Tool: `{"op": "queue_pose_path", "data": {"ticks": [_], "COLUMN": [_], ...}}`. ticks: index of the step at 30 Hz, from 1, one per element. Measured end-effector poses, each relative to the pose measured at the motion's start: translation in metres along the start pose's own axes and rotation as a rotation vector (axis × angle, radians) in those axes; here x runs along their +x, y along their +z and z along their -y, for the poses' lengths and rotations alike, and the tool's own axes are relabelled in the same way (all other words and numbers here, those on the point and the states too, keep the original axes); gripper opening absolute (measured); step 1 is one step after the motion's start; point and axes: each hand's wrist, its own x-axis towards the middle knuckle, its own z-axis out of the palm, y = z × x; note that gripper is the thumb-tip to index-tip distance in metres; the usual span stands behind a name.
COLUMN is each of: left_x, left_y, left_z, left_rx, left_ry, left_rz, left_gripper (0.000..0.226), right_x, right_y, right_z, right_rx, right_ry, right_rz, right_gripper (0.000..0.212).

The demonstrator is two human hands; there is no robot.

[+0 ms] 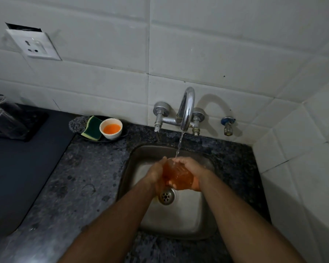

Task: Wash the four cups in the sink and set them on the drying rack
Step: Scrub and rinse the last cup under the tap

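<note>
Glass cup point(179, 174) cradled between both hands under running tap point(186, 109)

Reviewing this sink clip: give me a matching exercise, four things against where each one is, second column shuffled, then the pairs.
1. cup
2. sponge
3. white bowl
4. drain

a. holds orange liquid, on the counter
b. sink floor, below the hands
c. leaning beside the bowl, to its left
d. held between left hand and right hand under the tap's stream

Pairs: 1-d, 2-c, 3-a, 4-b
</note>
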Motion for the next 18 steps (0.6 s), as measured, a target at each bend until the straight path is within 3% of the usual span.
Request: {"op": "queue_pose_path", "data": {"ticks": [6,10,13,15,18], "left_x": [0.005,0.005,0.003,0.001,0.007], "left_y": [-0.003,-0.010,-0.017,-0.020,-0.031], "left_z": [0.006,0.001,-0.004,-0.006,-0.010], "left_rx": [0.137,0.215,0.289,0.250,0.192], "left_ry": [-0.061,-0.020,-0.018,0.003,0.106], "left_rz": [-0.063,-0.037,-0.014,-0.020,-0.117], "left_gripper": [0.046,0.045,0.054,0.054,0.051], "right_x": [0.023,0.029,0.025,0.021,0.019], "right_y": [0.008,0.016,0.027,0.032,0.023], "right_z": [-0.015,-0.018,-0.019,-0.025,-0.036], "right_rx": [0.160,0.188,0.178,-0.040,-0.654], "right_ry": [0.061,-0.114,-0.337,-0.499,-0.809], "right_rz": [-0.042,-0.125,-0.294,-0.406,-0.578], "right_gripper": [0.041,0.036,0.025,0.030,0.026]}}
